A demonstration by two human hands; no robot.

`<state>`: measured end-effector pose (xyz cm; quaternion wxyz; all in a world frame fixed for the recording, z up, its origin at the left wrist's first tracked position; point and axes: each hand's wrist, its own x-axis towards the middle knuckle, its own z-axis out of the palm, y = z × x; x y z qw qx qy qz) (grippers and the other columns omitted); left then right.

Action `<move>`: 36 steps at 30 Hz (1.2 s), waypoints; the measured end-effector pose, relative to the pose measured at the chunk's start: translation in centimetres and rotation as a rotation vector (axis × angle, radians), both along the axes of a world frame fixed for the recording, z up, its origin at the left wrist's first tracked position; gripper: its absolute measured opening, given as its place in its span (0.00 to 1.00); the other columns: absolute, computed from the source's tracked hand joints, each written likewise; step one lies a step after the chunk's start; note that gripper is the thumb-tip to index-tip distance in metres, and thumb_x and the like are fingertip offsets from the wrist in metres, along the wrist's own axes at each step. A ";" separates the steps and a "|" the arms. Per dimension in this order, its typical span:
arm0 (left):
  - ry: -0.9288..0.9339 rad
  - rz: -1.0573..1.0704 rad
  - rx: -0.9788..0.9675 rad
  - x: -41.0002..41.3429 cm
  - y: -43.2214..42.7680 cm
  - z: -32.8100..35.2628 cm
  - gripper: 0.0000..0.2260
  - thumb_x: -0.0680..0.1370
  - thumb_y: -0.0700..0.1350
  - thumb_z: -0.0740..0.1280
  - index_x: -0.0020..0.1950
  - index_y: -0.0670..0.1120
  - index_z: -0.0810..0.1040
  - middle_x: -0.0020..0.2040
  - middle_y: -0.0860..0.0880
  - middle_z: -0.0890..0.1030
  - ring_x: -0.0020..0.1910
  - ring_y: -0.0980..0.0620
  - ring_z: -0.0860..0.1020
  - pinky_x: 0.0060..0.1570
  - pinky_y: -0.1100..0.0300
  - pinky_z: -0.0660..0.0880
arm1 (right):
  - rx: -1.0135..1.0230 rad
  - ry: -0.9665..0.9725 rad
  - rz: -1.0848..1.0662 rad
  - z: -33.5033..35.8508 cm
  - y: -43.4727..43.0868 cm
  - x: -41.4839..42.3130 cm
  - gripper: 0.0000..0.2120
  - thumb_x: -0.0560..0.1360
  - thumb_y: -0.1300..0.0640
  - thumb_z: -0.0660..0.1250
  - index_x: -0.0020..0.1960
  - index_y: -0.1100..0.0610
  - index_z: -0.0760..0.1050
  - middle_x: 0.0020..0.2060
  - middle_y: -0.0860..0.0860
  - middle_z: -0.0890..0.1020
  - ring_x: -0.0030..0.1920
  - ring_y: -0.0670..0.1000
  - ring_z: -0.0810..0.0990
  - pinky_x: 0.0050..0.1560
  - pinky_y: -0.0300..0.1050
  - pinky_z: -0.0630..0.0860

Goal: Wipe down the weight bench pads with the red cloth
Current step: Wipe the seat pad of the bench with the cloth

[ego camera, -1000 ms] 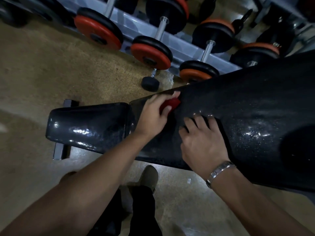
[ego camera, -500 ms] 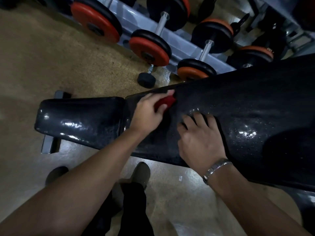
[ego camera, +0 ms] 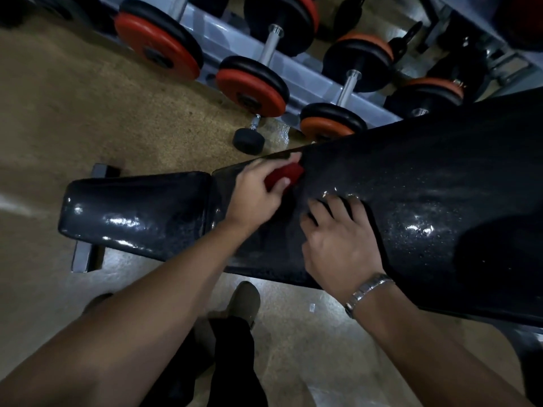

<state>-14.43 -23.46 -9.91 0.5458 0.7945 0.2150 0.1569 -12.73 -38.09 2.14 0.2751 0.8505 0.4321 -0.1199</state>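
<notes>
A black weight bench runs across the view: a short glossy seat pad at left and a long back pad rising to the right. My left hand is shut on a bunched red cloth, pressed on the back pad near its lower far edge, just right of the gap between pads. My right hand rests flat on the back pad with fingers spread, close beside the left hand, a metal watch band on its wrist. Wet sheen shows on both pads.
A grey dumbbell rack with several red-and-black dumbbells stands just beyond the bench. A small black dumbbell lies on the tan floor beside it. The bench's metal foot sticks out at left. My shoes stand below the bench.
The left hand with the cloth has shifted only slightly along the back pad's far edge. The view has drifted a little. My right hand stays planted in the same spot.
</notes>
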 end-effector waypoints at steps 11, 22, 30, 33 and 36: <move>-0.087 -0.093 0.006 0.4 -1.1 1.4 0.17 0.74 0.38 0.74 0.63 0.47 0.83 0.57 0.50 0.82 0.59 0.51 0.80 0.65 0.56 0.74 | 0.030 -0.006 -0.015 -0.4 -0.1 -0.1 0.18 0.70 0.51 0.68 0.57 0.57 0.82 0.60 0.55 0.80 0.64 0.61 0.72 0.67 0.64 0.64; -0.096 -0.043 -0.037 -0.2 -1.7 1.0 0.19 0.76 0.37 0.72 0.65 0.49 0.83 0.60 0.53 0.83 0.62 0.54 0.80 0.68 0.54 0.74 | 0.079 -0.051 0.028 -0.9 -0.5 -0.2 0.18 0.70 0.52 0.66 0.57 0.58 0.82 0.58 0.55 0.80 0.63 0.62 0.73 0.65 0.63 0.64; 0.088 0.108 0.012 -1.7 0.0 -1.9 0.17 0.77 0.40 0.73 0.66 0.49 0.83 0.59 0.50 0.84 0.61 0.51 0.80 0.66 0.55 0.74 | 0.138 -0.027 0.044 -1.1 -1.0 0.1 0.18 0.70 0.53 0.68 0.58 0.59 0.81 0.63 0.57 0.81 0.64 0.61 0.76 0.66 0.63 0.68; -0.004 0.028 -0.003 -2.5 -2.1 -0.5 0.18 0.76 0.38 0.73 0.65 0.49 0.82 0.60 0.52 0.83 0.61 0.53 0.80 0.67 0.55 0.74 | 0.170 -0.023 0.033 -1.1 -1.1 0.0 0.17 0.70 0.55 0.67 0.56 0.59 0.81 0.60 0.59 0.81 0.63 0.62 0.77 0.66 0.63 0.70; -0.008 -0.030 0.059 -6.2 -3.3 -1.2 0.18 0.77 0.37 0.72 0.67 0.48 0.81 0.61 0.52 0.83 0.60 0.51 0.79 0.65 0.55 0.74 | 0.185 -0.013 0.041 -0.9 -1.3 0.1 0.15 0.71 0.56 0.65 0.54 0.60 0.81 0.61 0.59 0.81 0.64 0.62 0.77 0.67 0.63 0.70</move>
